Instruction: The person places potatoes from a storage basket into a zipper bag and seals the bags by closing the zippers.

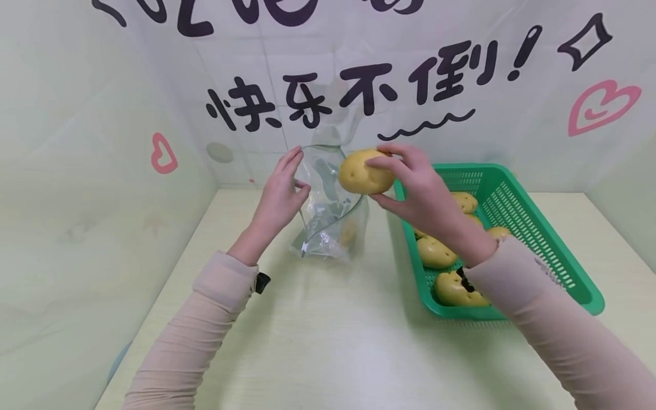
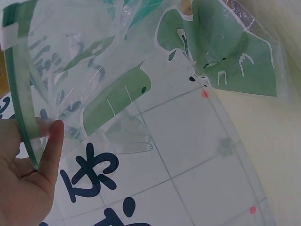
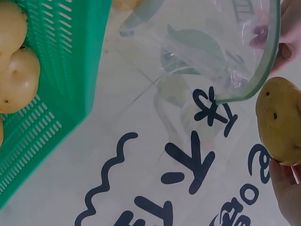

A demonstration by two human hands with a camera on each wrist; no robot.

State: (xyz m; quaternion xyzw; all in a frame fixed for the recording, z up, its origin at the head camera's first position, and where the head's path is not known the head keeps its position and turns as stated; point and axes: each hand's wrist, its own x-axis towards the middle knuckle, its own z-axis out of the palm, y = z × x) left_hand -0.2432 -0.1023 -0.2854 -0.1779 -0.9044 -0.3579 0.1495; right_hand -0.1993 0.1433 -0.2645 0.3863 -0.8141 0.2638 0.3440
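Potato [image 1: 365,172] sits between the thumb and fingers of our right hand [image 1: 417,182], spread just to its width, raised near the far left corner of the green basket [image 1: 589,296]. Farther left of the basket, our left hand [image 1: 279,196] pinches the edge of the clear bag [image 1: 328,222], mouth agape. We'd do best holding that edge taut and lowering gently before release. We count 1 bag, 1 basket, 1 held potato and, inside the basket, at least 5 other potatoes [image 1: 435,252], our right sleeve [image 1: 553,310] possibly hiding some.
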